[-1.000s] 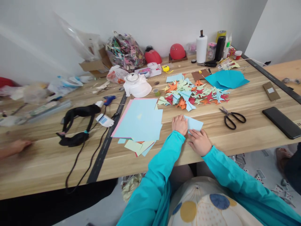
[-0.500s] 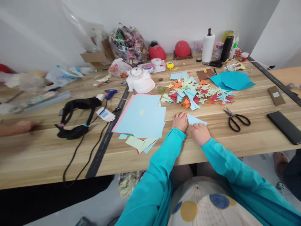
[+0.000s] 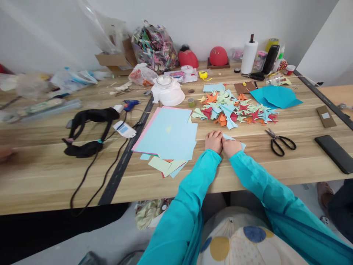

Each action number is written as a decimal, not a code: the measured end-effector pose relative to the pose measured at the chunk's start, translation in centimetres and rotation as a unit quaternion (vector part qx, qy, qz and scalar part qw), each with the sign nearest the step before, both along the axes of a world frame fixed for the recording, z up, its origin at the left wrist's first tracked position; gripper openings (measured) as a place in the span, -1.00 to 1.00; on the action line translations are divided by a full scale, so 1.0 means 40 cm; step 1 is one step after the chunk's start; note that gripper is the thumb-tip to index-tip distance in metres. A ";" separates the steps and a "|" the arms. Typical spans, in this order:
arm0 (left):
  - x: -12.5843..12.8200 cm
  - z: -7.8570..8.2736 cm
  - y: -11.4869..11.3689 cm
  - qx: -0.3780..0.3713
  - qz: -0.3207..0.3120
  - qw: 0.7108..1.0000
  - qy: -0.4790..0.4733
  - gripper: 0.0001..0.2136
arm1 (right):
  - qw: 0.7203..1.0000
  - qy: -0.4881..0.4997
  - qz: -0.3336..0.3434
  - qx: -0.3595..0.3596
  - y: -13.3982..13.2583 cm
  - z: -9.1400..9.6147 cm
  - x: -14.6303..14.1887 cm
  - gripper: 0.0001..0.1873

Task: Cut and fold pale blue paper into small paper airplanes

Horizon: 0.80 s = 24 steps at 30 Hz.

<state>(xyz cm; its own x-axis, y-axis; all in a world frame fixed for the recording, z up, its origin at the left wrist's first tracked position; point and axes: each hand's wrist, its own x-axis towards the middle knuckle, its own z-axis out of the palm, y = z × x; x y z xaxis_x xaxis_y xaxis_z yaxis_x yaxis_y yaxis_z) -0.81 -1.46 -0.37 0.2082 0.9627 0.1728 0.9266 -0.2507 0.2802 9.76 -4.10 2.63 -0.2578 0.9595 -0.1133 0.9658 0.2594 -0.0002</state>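
My left hand [image 3: 213,141] and my right hand [image 3: 231,147] lie side by side on the wooden table [image 3: 55,176], both with fingers curled and pressing down on a small light blue paper [image 3: 240,144]. Only its far edge and right corner show past my knuckles. A stack of light blue and pink sheets [image 3: 168,134] lies just left of my left hand. A pile of folded coloured paper shapes [image 3: 234,110] spreads beyond my hands. Both arms wear turquoise sleeves.
Black scissors [image 3: 281,141] and a black phone [image 3: 334,153] lie to the right. A teal sheet [image 3: 275,96], paper towel roll [image 3: 249,56] and red domes [image 3: 218,56] stand at the back. A black cable and strap [image 3: 88,132] lie left. Another person's hand [image 3: 4,152] shows at the far left edge.
My right hand has slid up and left until it touches my left hand, covering most of the blue paper, which now looks narrower. The view has shifted slightly.
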 end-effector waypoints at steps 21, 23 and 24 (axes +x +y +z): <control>0.008 -0.008 -0.003 0.009 0.002 1.000 0.023 -0.59 | 0.998 0.002 0.063 0.007 -0.164 0.000 0.039 -0.59; 0.009 -0.006 -0.004 0.010 0.002 1.000 0.025 -0.58 | 0.998 0.003 0.065 0.009 -0.177 -0.001 0.041 -0.59; 0.010 -0.005 -0.005 0.010 0.001 1.000 0.025 -0.58 | 0.998 0.004 0.067 0.010 -0.184 -0.001 0.043 -0.59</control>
